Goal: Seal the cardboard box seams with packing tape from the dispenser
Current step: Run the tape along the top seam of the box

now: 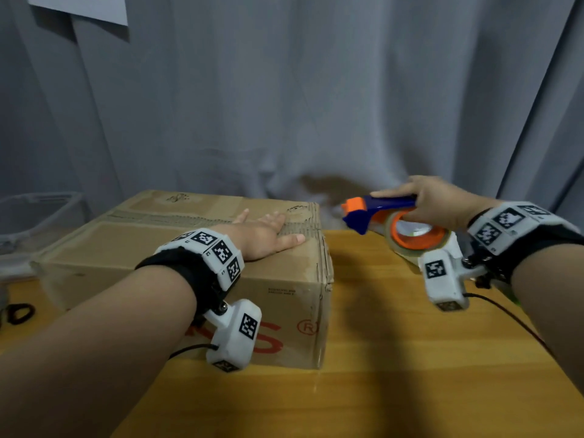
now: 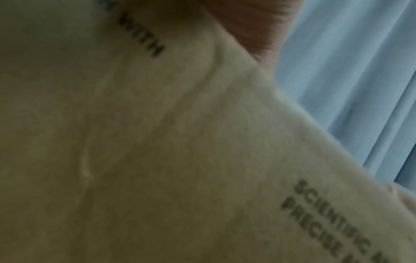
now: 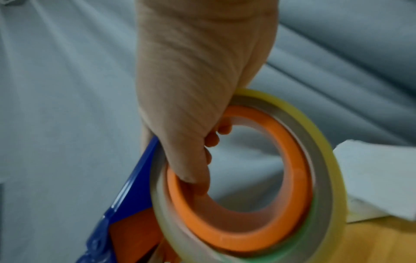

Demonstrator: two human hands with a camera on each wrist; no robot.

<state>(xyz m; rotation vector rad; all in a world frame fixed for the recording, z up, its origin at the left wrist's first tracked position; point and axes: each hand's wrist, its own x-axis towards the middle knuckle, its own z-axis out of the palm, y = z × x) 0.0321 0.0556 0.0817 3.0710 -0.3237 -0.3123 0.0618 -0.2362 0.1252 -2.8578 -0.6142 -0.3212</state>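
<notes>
A brown cardboard box (image 1: pixel 132 248) with red print on its front stands on the wooden table (image 1: pixel 395 358), left of centre. My left hand (image 1: pixel 268 232) lies flat on the box top near its right end, fingers spread over the torn centre seam. In the left wrist view the box side (image 2: pixel 157 142) fills the frame. My right hand (image 1: pixel 436 200) grips a blue and orange tape dispenser (image 1: pixel 379 210) in the air just right of the box, fingers curled through the orange core (image 3: pixel 292 178) of the clear tape roll (image 3: pixel 324 160).
A grey curtain (image 1: pixel 284 105) hangs close behind the table. A clear plastic bin (image 1: pixel 34 216) sits at the far left. A black cable (image 1: pixel 512 317) trails along the right side of the table. White paper (image 3: pixel 378 178) lies near the table's back right.
</notes>
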